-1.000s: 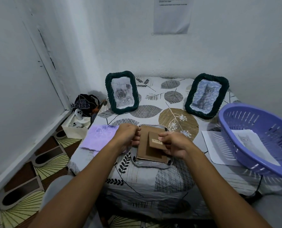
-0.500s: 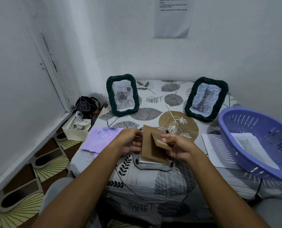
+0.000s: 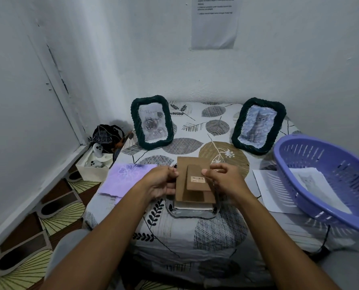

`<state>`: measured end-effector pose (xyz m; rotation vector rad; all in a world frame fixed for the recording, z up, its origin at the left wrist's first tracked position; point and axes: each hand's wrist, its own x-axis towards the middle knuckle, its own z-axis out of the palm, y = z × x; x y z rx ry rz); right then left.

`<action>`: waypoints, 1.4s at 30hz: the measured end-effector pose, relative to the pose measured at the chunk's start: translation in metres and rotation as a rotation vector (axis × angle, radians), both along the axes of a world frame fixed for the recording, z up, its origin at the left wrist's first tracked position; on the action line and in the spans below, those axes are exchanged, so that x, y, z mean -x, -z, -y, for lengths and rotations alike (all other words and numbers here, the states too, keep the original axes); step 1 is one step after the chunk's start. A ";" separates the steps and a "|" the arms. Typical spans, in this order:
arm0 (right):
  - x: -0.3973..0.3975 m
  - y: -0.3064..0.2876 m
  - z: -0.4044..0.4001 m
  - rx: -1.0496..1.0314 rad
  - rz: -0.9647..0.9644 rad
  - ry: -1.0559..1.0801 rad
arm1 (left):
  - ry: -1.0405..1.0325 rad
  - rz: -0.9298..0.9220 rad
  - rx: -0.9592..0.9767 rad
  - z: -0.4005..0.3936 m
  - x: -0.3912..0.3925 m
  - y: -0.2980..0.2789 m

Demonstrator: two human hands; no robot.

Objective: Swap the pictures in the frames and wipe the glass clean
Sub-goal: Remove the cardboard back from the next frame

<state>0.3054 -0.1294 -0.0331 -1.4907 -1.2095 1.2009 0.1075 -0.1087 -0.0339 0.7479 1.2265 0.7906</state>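
Item: brown frame backing (image 3: pixel 195 181) held in both hands over a face-down frame (image 3: pixel 192 213) at the front middle of the patterned table (image 3: pixel 216 233).

Left to right — white box (image 3: pixel 91 169) of small things on the floor; lilac cloth (image 3: pixel 126 177) at the table's left edge; left hand (image 3: pixel 160 183), fingers curled round the backing's left edge; rose-picture frame (image 3: pixel 152 121) upright behind; right hand (image 3: pixel 223 181) pinching the backing's right edge; cat-picture frame (image 3: pixel 258 125) upright, leaning; printed sheet (image 3: pixel 268 190) partly under the purple basket (image 3: pixel 329 181), which holds another print (image 3: pixel 314 183).
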 end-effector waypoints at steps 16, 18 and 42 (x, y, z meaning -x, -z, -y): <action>-0.020 0.003 -0.006 0.168 -0.485 0.091 | 0.103 -0.193 -0.163 0.011 -0.020 -0.018; -0.029 0.003 -0.006 0.151 -0.479 0.120 | 0.139 -0.335 -0.226 0.012 -0.025 -0.017; -0.074 0.021 0.004 0.018 0.173 0.232 | 1.020 -1.263 -1.150 0.011 -0.047 0.044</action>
